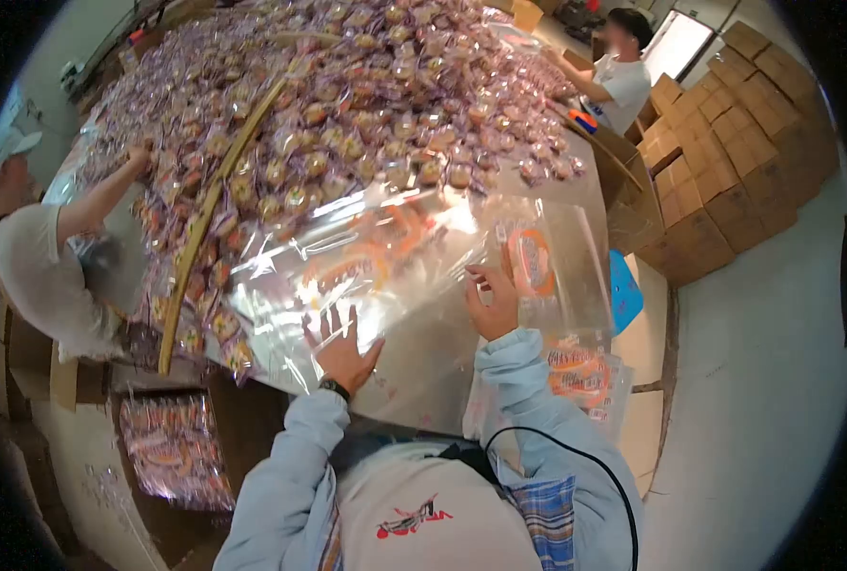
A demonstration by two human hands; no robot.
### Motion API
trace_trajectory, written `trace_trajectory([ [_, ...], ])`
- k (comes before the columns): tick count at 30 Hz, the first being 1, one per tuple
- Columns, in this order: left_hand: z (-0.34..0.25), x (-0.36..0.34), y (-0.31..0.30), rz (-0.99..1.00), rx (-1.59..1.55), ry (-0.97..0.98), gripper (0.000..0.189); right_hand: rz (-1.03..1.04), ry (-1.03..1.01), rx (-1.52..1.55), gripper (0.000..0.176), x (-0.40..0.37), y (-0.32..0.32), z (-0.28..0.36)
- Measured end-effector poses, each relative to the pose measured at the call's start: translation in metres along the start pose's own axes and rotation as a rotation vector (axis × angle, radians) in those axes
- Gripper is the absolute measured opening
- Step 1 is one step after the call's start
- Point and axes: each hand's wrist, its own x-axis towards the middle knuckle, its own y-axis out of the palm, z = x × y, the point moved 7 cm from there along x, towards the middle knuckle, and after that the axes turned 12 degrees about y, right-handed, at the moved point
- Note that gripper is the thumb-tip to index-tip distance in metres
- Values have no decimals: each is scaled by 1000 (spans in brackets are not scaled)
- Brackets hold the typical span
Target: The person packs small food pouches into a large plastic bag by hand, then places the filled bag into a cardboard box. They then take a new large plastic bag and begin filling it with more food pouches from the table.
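A large clear plastic bag (347, 262) with orange print lies on the table in front of me. My left hand (344, 352) rests on its near edge, palm down with the fingers spread. My right hand (491, 300) is at the bag's right edge, its fingers curled together; whatever they hold is too small to make out. More clear bags with orange print (530, 260) lie to the right of my right hand. Beyond the bag spreads a big heap of small wrapped items (366, 114) in purple and clear film.
A long wooden strip (212, 205) crosses the heap. One person (47, 257) reaches in from the left, another (623, 81) works at the far right. An open carton of packed bags (178, 447) stands below left. Stacked cartons (728, 143) and a blue stool (624, 290) are at right.
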Motion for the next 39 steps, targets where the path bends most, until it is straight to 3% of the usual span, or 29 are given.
trace_trajectory([
  [3,3,3,4,85,-5,-77,81,-52,-136,-310,58,58,14,-28],
  [6,3,3,4,35,-7,-64,80,-123,-22,-350,86,127,41,-82],
  [9,5,4,10,-9,10,-47,80,-83,181,-394,100,176,52,-79],
  [10,3,6,5,-3,-4,-52,80,-94,122,-383,114,194,64,-88],
  [13,0,11,-2,13,17,-42,81,-27,256,-451,124,239,104,-127],
  [14,0,11,1,20,29,-45,81,57,343,-494,135,256,120,-141],
  [17,2,16,2,53,20,-51,83,187,454,-520,147,269,148,-110],
  [19,6,18,6,109,-10,-87,83,152,411,-627,157,288,182,-120],
  [24,8,16,16,96,7,-48,86,84,311,-740,152,325,206,-92],
  [27,8,20,17,198,6,-78,87,97,-9,-791,149,343,219,-68],
  [30,8,24,16,295,-42,-107,89,206,-26,-780,136,357,237,-73],
  [33,7,21,22,247,-7,-76,90,208,-146,-733,121,367,248,-83],
  [34,5,23,23,217,-3,-63,87,189,-193,-696,108,363,247,-82],
  [37,5,22,17,148,24,-21,81,261,-136,-493,101,358,242,-102],
  [39,5,21,19,110,21,7,80,241,-126,-593,93,357,240,-91],
])
